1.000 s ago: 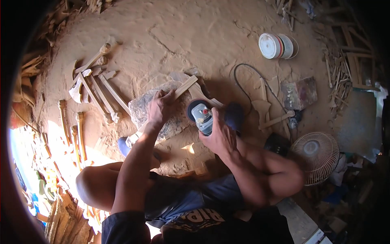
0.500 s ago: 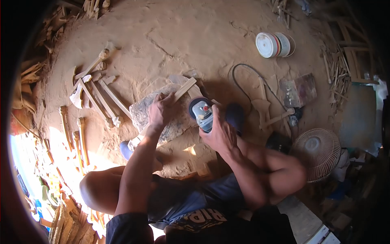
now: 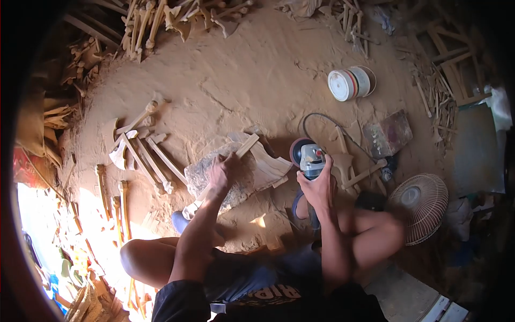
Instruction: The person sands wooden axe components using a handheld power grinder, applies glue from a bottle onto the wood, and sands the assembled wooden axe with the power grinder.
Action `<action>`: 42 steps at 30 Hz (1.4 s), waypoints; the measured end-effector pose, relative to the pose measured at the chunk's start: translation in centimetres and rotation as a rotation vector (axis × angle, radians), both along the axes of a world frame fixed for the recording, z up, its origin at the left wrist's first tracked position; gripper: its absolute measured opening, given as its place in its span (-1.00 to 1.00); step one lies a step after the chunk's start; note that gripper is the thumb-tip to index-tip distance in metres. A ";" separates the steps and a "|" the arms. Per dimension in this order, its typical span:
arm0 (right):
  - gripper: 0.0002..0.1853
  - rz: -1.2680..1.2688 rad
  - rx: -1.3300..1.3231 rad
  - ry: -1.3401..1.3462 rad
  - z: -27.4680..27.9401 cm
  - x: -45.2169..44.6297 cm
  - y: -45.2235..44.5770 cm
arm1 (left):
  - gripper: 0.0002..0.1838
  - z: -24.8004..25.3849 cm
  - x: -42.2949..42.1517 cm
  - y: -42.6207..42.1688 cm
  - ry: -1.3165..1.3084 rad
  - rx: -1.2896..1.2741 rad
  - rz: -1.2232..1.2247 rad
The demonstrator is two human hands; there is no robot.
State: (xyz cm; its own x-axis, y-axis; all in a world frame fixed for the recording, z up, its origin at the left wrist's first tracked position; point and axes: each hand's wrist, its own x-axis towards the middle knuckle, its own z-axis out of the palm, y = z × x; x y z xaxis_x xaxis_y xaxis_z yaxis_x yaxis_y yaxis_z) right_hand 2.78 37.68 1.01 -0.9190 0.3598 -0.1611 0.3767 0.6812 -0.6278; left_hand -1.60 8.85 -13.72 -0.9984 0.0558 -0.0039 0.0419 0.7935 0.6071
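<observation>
My left hand (image 3: 221, 174) is closed around a long, pale, narrow piece (image 3: 247, 145), bone or wood, I cannot tell which. The piece lies slantwise over a rough stone block (image 3: 206, 169), its far end sticking out beyond my fingers. Beside the stone is a broad, fan-shaped pale piece (image 3: 266, 163) with ridges. My right hand (image 3: 317, 185) grips an angle grinder (image 3: 312, 159) with a round disc (image 3: 300, 150) at its front. The disc is apart from the long piece, to its right. Whether the disc spins I cannot tell.
Several long pale pieces (image 3: 145, 153) lie left on the sandy floor (image 3: 257, 75). A white bucket (image 3: 340, 85) lies tipped at the upper right. A dark cable (image 3: 335, 119) curves past a stained block (image 3: 387, 133). A round fan (image 3: 421, 206) stands by my right knee.
My right hand has moved the grinder rightward, away from the long piece, uncovering more of the fan-shaped piece. My left hand keeps its hold. The view has shifted, showing more of the far floor.
</observation>
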 end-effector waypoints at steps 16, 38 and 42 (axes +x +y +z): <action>0.05 0.203 -0.119 0.066 -0.7 -0.1 -5.8 | -0.68 2.5 12.4 8.1 -0.643 0.937 0.619; 0.08 0.410 0.218 -0.300 -1.1 -2.6 -13.0 | -0.65 -3.1 14.5 10.1 -0.527 0.702 0.670; 0.08 0.404 0.292 -0.331 -1.1 -2.6 -13.1 | -0.65 -1.0 14.0 9.5 -0.620 0.649 0.655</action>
State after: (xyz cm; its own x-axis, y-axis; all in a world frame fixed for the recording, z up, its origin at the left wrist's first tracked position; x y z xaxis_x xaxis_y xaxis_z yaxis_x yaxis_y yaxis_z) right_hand 0.15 24.59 -0.08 -0.9101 0.0649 -0.4092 0.1957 0.9379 -0.2866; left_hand 12.44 18.40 -14.69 -0.6710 -0.3094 -0.6738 -0.7236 0.0752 0.6861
